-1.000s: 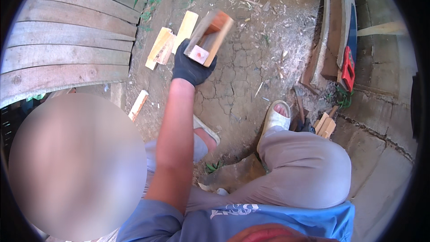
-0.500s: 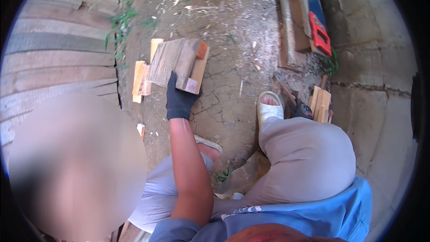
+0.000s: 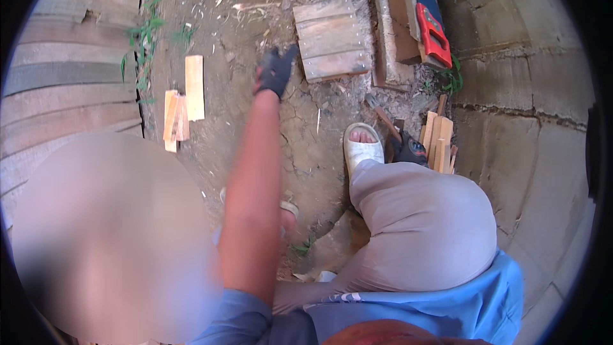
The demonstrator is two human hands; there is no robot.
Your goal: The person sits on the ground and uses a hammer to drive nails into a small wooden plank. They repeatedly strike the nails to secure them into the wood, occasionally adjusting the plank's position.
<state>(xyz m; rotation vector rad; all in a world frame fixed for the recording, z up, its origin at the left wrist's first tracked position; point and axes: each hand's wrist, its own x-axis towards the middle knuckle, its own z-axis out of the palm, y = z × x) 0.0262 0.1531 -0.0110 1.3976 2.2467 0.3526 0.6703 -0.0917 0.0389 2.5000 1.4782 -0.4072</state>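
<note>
A wooden panel (image 3: 333,39) made of several planks side by side lies on the dirt ground ahead of me. Just left of it, my left hand (image 3: 277,73), in a black glove, is apart from the panel, open with fingers stretched out and nothing in it. My right hand (image 3: 411,149), also gloved, is low beside my right knee. Its fingers are partly hidden, but they close around the handle of a hammer (image 3: 385,116), whose head points forward and left.
Loose wood pieces (image 3: 194,88) lie on the left, with more wood strips (image 3: 438,139) beside my right hand. A red-handled saw (image 3: 435,37) rests against long boards (image 3: 391,25) at the right. Plank boards (image 3: 76,70) line the left; a block wall (image 3: 504,89) rises right.
The panel has left my left hand and now lies flat on the ground, farther forward and right. My left arm has reached forward. The right hand keeps the hammer in the same place.
</note>
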